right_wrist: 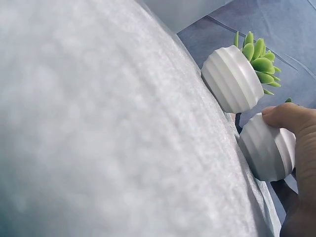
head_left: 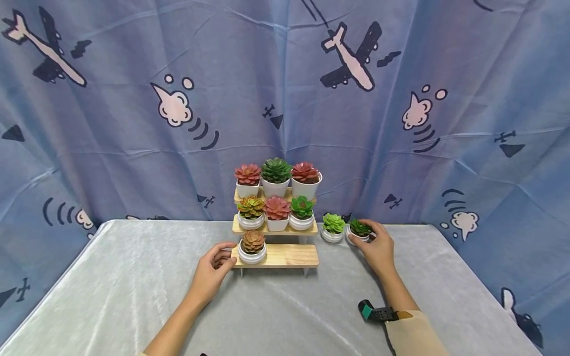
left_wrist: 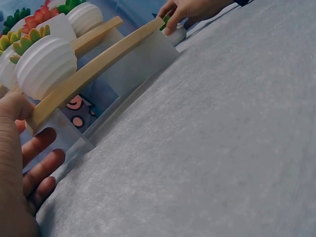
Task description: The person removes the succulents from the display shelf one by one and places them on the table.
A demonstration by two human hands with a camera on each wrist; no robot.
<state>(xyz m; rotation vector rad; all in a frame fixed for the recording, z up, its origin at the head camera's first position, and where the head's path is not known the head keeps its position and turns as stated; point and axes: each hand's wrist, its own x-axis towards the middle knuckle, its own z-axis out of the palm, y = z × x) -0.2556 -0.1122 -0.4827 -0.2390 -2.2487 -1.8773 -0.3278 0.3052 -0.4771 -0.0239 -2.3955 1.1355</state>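
Observation:
My left hand (head_left: 213,269) holds the left end of the lowest wooden shelf (head_left: 289,256) of a three-tier plant stand, thumb on the board's end and fingers lower down. Just beside the thumb, a brownish-orange succulent (head_left: 253,242) in a ribbed white pot (left_wrist: 47,66) sits on that shelf. On the table at the right, my right hand (head_left: 377,247) grips a small dark green succulent (head_left: 359,227) by its ribbed white pot (right_wrist: 269,148), thumb against the pot's side. A light green succulent (head_left: 333,223) in a similar pot (right_wrist: 232,79) stands immediately left of it.
The middle shelf (head_left: 276,231) bears a yellow-orange, a pink and a green succulent. Two red succulents flank a dark green one (head_left: 276,170) on the top shelf. A blue patterned curtain (head_left: 285,99) hangs behind the grey cloth-covered table (head_left: 156,287).

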